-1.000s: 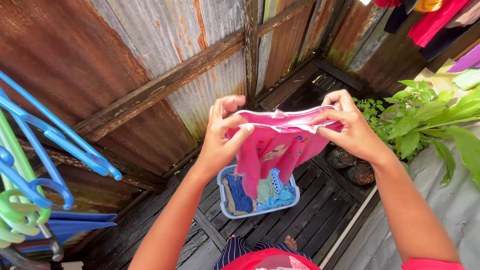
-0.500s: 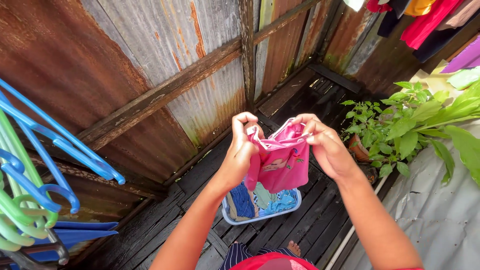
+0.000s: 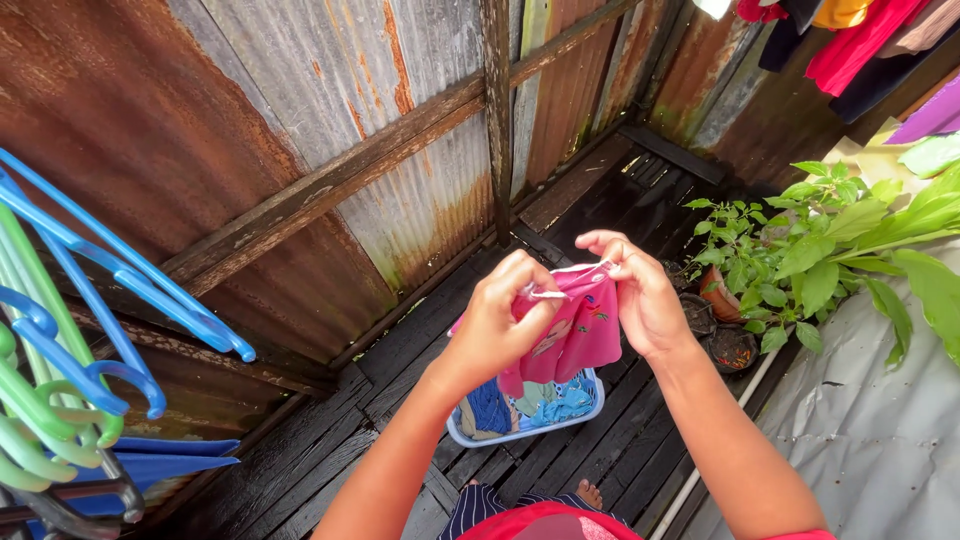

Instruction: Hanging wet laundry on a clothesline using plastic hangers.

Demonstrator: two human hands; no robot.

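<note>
Head camera: you hold a small pink garment up in front of you, bunched between both hands above a wet dark plank floor. Your left hand is clenched on the garment's white-trimmed edge, and your right hand pinches the same edge from the other side, fingers curled tight. Directly below the cloth, a pale blue laundry basket sits on the planks with blue and green clothes inside. Rusted corrugated metal wall rises behind. Blue and green plastic hangers crowd the left edge; potted green plants stand to the right, and coloured clothes hang at upper right.
</note>
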